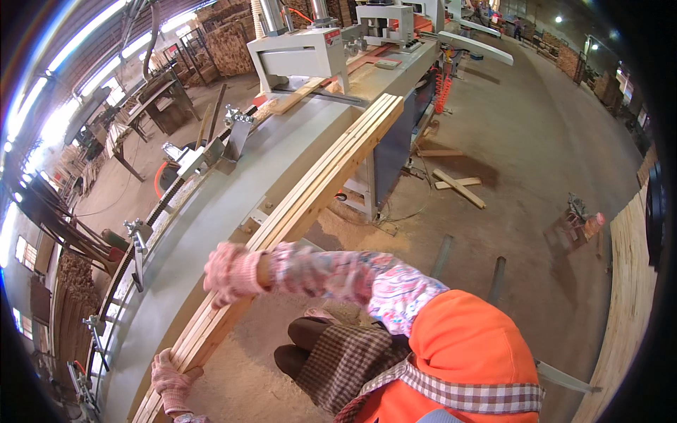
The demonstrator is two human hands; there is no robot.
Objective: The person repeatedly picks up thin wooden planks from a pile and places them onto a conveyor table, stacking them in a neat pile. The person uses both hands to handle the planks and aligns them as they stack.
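A stack of long, pale wooden boards runs slantwise along the right edge of a grey machine table. My left hand, in a pink glove, is closed around the near part of the stack, with its fingers over the top and the thumb at the right side. Farther up, my right hand, also gloved in pink, is over the same boards with the knuckles up. It is smeared by motion, so I cannot tell whether it grips them.
A white machine housing stands at the table's far end, with another board lying by it. Metal clamps line the left side. Offcuts lie on the floor to the right. Long boards are at the far right.
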